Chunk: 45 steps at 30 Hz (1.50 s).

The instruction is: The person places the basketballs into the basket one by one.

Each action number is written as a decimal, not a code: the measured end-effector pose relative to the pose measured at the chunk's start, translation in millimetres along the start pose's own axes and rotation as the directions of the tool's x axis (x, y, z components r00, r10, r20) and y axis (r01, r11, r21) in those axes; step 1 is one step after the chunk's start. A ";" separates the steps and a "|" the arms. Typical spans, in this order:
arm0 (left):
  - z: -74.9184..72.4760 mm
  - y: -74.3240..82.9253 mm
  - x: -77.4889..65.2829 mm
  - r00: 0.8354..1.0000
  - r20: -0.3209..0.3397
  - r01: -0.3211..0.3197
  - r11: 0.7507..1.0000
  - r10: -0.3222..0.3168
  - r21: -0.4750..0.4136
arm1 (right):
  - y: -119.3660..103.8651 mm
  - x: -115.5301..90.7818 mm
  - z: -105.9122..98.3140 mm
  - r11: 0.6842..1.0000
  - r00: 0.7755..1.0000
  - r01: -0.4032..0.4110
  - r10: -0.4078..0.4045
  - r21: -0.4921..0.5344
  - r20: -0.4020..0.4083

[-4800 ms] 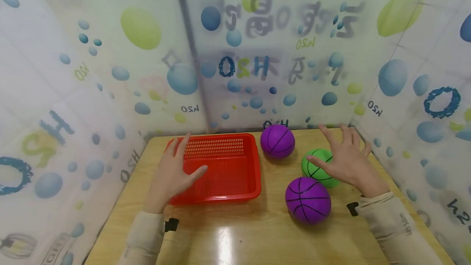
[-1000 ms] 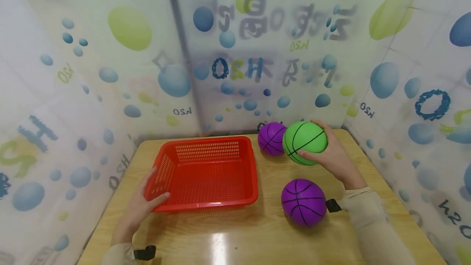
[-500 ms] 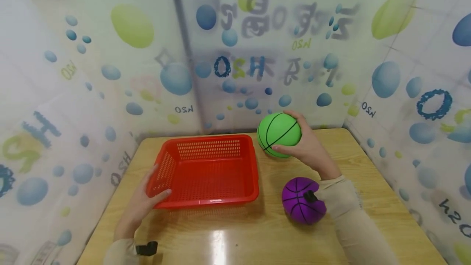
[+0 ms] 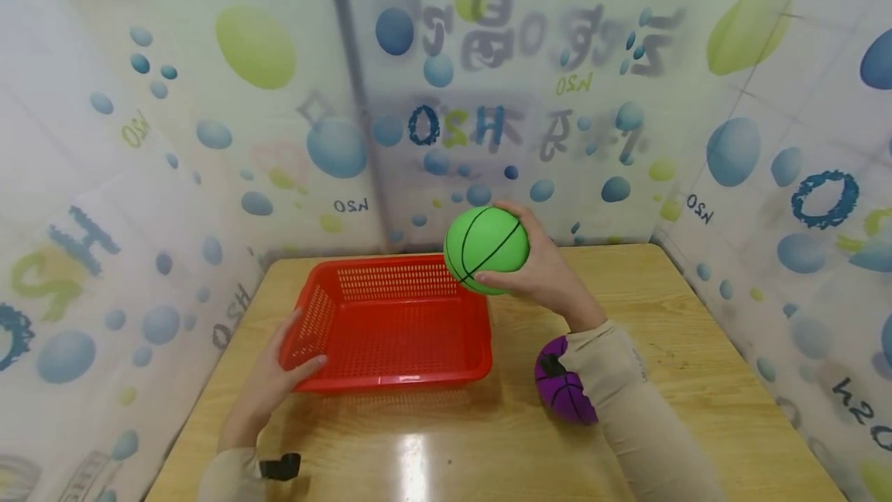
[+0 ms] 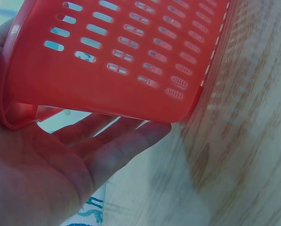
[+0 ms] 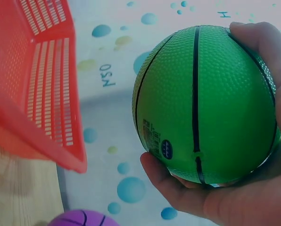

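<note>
A small green basketball is held in my right hand, raised at the right rear corner of a red plastic basket. The right wrist view has the thumb and fingers spread round the green ball, which is apart from the basket's rim. My left hand grips the basket's left end, thumb over the rim and fingers along the outside. The left wrist view shows those fingers against the perforated wall. Inside, the basket's bottom is bare.
A purple basketball lies on the wooden table right of the basket, partly covered by my right sleeve. The rear purple ball is hidden in the head view. Patterned curtains enclose the table's back and sides.
My right hand has taken up the green ball and carried it left to the basket's corner. My left hand has moved onto the basket's left end and stays there.
</note>
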State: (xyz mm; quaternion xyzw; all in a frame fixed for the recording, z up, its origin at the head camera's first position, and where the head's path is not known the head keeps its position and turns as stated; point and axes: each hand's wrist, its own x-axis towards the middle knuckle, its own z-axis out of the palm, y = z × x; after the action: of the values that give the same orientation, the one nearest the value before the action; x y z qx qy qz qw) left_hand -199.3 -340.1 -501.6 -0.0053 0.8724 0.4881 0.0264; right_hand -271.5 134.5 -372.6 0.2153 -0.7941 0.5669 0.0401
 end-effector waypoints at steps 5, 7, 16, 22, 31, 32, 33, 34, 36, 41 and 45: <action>-0.2 -0.8 0.2 1.000 -0.002 0.014 1.000 -0.014 0.008 | -7.5 5.6 12.7 1.000 0.999 0.011 -0.011 0.020 0.034; -0.6 -1.1 0.3 1.000 0.001 0.019 1.000 -0.019 0.010 | -11.5 7.8 17.4 0.999 0.998 0.021 -0.023 0.035 0.054; -1.1 1.7 -0.2 1.000 0.004 0.027 1.000 -0.027 0.001 | -10.6 15.4 39.2 0.994 0.980 0.064 -0.080 0.092 0.181; -1.9 0.4 -0.5 1.000 0.000 0.016 1.000 -0.016 0.002 | 8.0 10.2 57.0 0.996 0.964 0.038 -0.059 0.084 0.258; -1.6 -3.0 0.7 1.000 0.001 0.031 1.000 -0.031 0.003 | 30.1 4.5 84.9 0.992 0.945 0.062 -0.023 -0.107 0.326; -1.5 -3.0 1.0 1.000 0.001 0.028 1.000 -0.028 0.003 | 31.5 3.6 87.4 0.989 0.942 0.063 -0.016 -0.130 0.335; -1.4 -3.1 1.1 1.000 0.001 0.025 1.000 -0.025 0.002 | 32.3 2.4 89.6 0.986 0.940 0.066 -0.009 -0.156 0.340; -1.2 -2.9 1.0 1.000 0.002 0.026 1.000 -0.026 0.000 | 32.9 1.3 91.5 0.980 0.938 0.069 -0.001 -0.186 0.346; -0.9 -2.6 0.8 1.000 0.001 0.022 1.000 -0.022 -0.001 | 34.3 -0.3 95.0 0.972 0.933 0.079 0.006 -0.220 0.360; -0.2 -1.2 0.3 1.000 -0.003 0.011 1.000 -0.011 0.002 | 35.0 -4.4 99.5 0.956 0.927 0.086 0.027 -0.280 0.374; -0.1 0.0 1.2 1.000 -0.003 0.006 1.000 -0.006 0.006 | 36.0 -6.2 101.0 0.947 0.928 0.094 0.029 -0.308 0.371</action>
State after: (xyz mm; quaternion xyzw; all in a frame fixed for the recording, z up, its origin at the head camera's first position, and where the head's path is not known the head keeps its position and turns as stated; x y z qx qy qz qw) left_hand -200.5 -340.1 -501.6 -0.0083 0.8738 0.4855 0.0267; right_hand -261.5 53.2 -442.0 0.3224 -0.8651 0.3785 -0.0668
